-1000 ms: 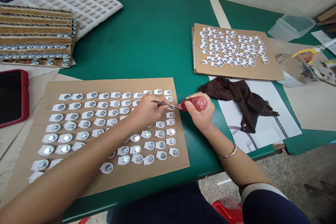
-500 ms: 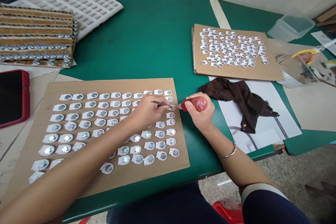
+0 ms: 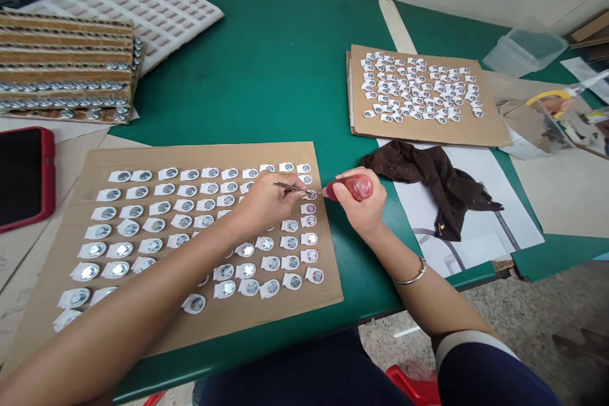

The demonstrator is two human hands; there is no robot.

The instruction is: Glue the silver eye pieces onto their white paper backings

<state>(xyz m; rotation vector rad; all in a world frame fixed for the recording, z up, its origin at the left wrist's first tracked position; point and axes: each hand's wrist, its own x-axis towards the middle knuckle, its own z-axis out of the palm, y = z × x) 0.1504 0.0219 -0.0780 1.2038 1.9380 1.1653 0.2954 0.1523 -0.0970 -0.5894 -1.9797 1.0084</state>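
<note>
My left hand (image 3: pixel 273 202) is closed on a pair of thin metal tweezers (image 3: pixel 286 186), whose tip lies near a round silver piece on a white tab (image 3: pixel 311 195). My right hand (image 3: pixel 365 206) grips a small red squeeze bottle (image 3: pixel 353 188), tilted on its side, its narrow nozzle pointing left at that same piece. Under my left arm is a brown cardboard sheet (image 3: pixel 328 288) set with rows of round silver pieces on white tabs. My left forearm hides part of the rows. Whether liquid comes from the nozzle is too small to tell.
A second cardboard sheet (image 3: pixel 409 130) with many tabbed pieces lies at the back right, beside a dark brown cloth (image 3: pixel 428 174). Ridged cardboard strips (image 3: pixel 61 51), a white printed sheet (image 3: pixel 143 6) and a red-cased phone (image 3: pixel 21 177) are at left. Clear plastic containers (image 3: pixel 526 51) stand far right.
The bottle and my right hand have shifted very slightly left, nozzle now over the round piece's edge. My left hand and the tweezers stay almost still.
</note>
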